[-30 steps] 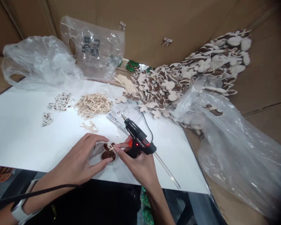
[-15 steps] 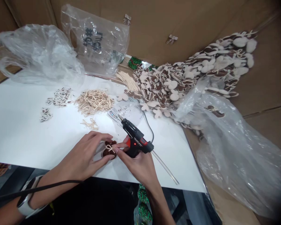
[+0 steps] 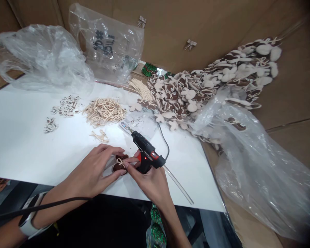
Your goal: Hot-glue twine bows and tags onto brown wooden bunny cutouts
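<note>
My left hand [image 3: 94, 168] curves round a small brown felt shape [image 3: 118, 167] on the white table, thumb and fingers at its edges. A cream cord bow [image 3: 120, 162] lies on that shape. My right hand [image 3: 147, 177] grips a black glue gun [image 3: 146, 148] by its handle, while its thumb and a fingertip pinch the bow against the felt. The gun's nozzle points up and left, away from the felt, and a clear glue stick [image 3: 179, 186] sticks out of its back end. A red light shows on its side.
Beyond my hands lie a heap of cream bows [image 3: 104, 112], small tags [image 3: 67, 106] and a bundle of cords [image 3: 141, 89]. Piled brown-and-white felt pieces [image 3: 181, 91] cover the back right. Plastic bags [image 3: 46, 62] stand at the back left; another clear bag [image 3: 260, 165] hangs right.
My right hand and the glue gun have shifted slightly left and tipped a little. The thumb and fingertip stay on the bow; my left hand has hardly moved.
</note>
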`<action>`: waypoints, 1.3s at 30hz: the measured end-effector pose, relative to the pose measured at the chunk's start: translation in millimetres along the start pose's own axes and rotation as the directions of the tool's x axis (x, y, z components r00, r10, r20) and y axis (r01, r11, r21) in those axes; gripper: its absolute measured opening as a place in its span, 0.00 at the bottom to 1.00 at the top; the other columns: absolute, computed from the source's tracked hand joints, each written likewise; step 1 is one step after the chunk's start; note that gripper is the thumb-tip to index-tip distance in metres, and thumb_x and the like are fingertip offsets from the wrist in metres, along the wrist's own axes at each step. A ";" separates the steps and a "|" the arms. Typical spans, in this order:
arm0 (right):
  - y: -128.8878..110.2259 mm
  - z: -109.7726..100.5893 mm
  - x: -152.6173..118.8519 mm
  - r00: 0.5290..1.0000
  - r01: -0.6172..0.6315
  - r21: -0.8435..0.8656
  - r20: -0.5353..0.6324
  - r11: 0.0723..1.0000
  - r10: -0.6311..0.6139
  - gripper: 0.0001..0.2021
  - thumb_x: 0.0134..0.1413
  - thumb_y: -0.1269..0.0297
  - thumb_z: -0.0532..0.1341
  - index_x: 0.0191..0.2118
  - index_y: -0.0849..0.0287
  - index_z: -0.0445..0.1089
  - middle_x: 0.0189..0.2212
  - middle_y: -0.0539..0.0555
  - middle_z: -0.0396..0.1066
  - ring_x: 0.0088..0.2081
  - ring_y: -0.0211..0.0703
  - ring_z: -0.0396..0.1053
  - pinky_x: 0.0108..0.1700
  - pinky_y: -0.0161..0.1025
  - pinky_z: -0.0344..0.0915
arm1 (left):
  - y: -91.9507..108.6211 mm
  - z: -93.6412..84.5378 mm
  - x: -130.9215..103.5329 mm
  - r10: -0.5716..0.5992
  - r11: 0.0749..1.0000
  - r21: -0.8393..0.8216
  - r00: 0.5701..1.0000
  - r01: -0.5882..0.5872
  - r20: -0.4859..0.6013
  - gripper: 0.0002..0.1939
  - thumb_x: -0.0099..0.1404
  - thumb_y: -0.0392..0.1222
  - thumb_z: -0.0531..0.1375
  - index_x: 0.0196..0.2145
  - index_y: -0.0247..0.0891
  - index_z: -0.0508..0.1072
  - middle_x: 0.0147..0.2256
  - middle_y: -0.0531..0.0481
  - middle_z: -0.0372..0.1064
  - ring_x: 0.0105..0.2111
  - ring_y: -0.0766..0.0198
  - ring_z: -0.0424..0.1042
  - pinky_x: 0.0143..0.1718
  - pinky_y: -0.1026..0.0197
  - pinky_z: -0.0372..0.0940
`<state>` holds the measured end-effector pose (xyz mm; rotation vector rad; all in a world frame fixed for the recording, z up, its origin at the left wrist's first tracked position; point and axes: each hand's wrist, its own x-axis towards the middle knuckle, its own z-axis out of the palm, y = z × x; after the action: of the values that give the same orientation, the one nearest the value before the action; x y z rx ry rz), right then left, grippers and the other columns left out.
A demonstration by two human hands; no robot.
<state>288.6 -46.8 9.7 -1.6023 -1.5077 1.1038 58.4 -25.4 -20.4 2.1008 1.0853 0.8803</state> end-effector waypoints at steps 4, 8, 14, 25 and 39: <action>-1.3 1.4 0.2 0.999 0.000 -0.018 -0.042 1.000 0.000 0.09 0.67 0.52 0.74 0.40 0.50 0.88 0.42 0.54 0.90 0.48 0.60 0.87 0.60 0.54 0.79 | -0.5 0.9 -0.2 0.031 1.000 0.000 0.999 -0.031 -0.027 0.18 0.82 0.51 0.69 0.63 0.44 0.78 0.55 0.43 0.85 0.57 0.47 0.82 0.58 0.47 0.77; -2.5 1.7 0.2 0.999 0.004 0.008 -0.040 1.000 -0.004 0.09 0.66 0.53 0.74 0.39 0.51 0.87 0.40 0.53 0.90 0.46 0.59 0.89 0.60 0.53 0.80 | 0.1 0.5 -0.4 0.020 1.000 -0.013 1.000 -0.020 -0.023 0.18 0.82 0.52 0.69 0.62 0.44 0.79 0.55 0.42 0.85 0.57 0.46 0.83 0.58 0.47 0.77; 4.7 -0.9 -5.5 0.996 -0.048 0.065 -0.077 0.997 0.053 0.14 0.65 0.47 0.77 0.47 0.51 0.86 0.47 0.56 0.92 0.56 0.65 0.88 0.65 0.58 0.79 | 1.8 -0.3 -0.9 0.007 1.000 -0.005 1.000 -0.007 -0.016 0.16 0.82 0.50 0.69 0.62 0.46 0.79 0.55 0.43 0.86 0.58 0.47 0.82 0.59 0.47 0.76; 11.6 -9.4 -21.6 0.971 -0.046 0.155 -0.227 0.987 0.081 0.13 0.63 0.50 0.79 0.44 0.52 0.85 0.41 0.57 0.90 0.50 0.66 0.89 0.59 0.58 0.82 | 2.7 -0.5 0.3 0.104 0.994 0.020 0.994 -0.103 -0.030 0.13 0.83 0.47 0.69 0.60 0.46 0.82 0.56 0.44 0.86 0.57 0.49 0.82 0.60 0.49 0.76; 17.8 -2.3 -25.1 0.968 -0.065 0.197 -0.226 0.978 0.110 0.10 0.64 0.53 0.77 0.43 0.53 0.86 0.41 0.55 0.90 0.42 0.56 0.89 0.48 0.48 0.85 | 8.7 -18.2 -5.1 0.129 0.976 0.183 0.991 -0.119 -0.044 0.11 0.85 0.43 0.66 0.61 0.51 0.80 0.59 0.47 0.83 0.60 0.51 0.82 0.64 0.48 0.76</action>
<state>298.8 -73.4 -2.0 -1.6173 -1.1533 1.0296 45.9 -30.1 -4.4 2.3270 1.1078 0.9355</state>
